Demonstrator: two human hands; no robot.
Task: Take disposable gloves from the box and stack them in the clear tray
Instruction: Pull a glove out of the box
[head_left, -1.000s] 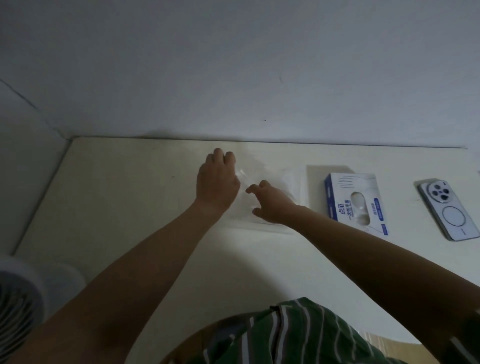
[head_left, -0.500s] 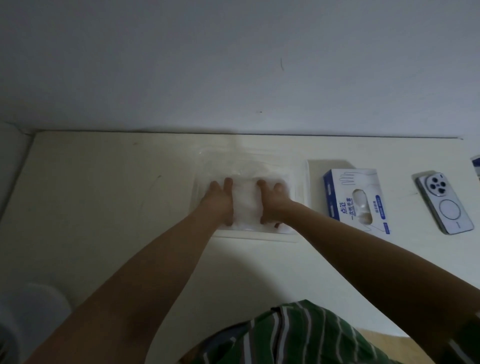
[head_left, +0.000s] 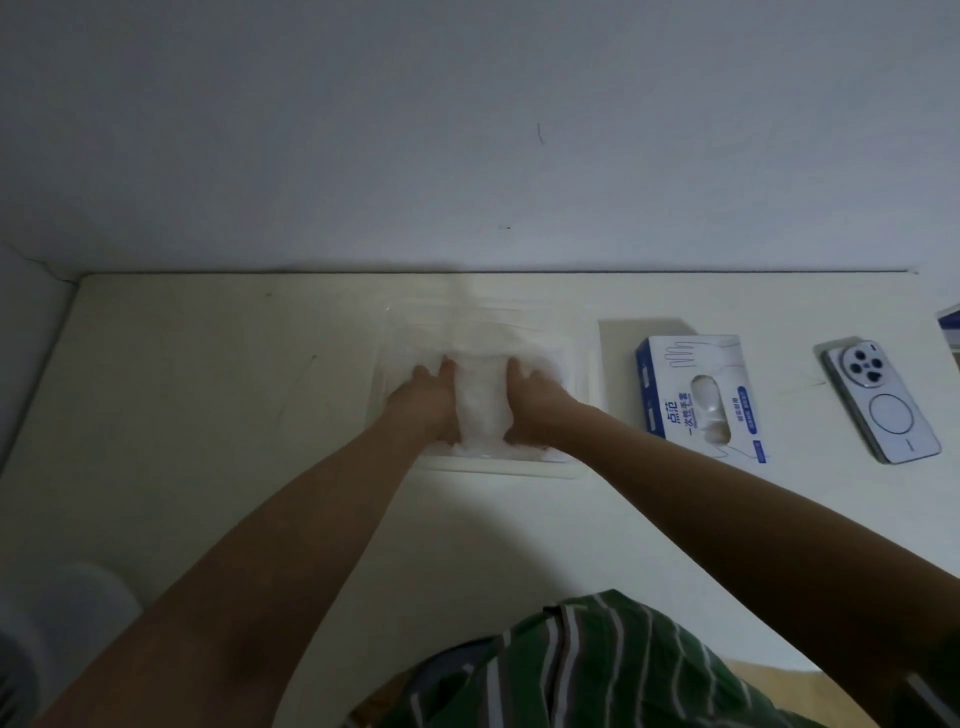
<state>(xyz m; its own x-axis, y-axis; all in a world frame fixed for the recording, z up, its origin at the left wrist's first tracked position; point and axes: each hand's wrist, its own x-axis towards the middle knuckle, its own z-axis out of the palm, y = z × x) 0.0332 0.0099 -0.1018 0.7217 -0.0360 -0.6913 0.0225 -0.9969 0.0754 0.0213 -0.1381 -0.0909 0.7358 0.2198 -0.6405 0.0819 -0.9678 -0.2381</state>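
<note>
Cream table (head_left: 208, 415) against a plain grey wall. Clear tray (head_left: 584, 358) sits mid-table with the stack of translucent gloves (head_left: 480, 410) inside it. Left hand (head_left: 426, 402) and right hand (head_left: 535, 405) are both in the tray, palms down, fingers fairly straight, pressing on the gloves either side of a bunched strip, gripping nothing. Glove box (head_left: 670, 384) lies flat just right of the tray, with a phone (head_left: 880, 408) face-down further right. Green striped shirt (head_left: 597, 670) at bottom edge.

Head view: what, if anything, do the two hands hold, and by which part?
Nothing is gripped. The left hand and right hand press flat on the glove stack in the clear tray, one on each side.
</note>
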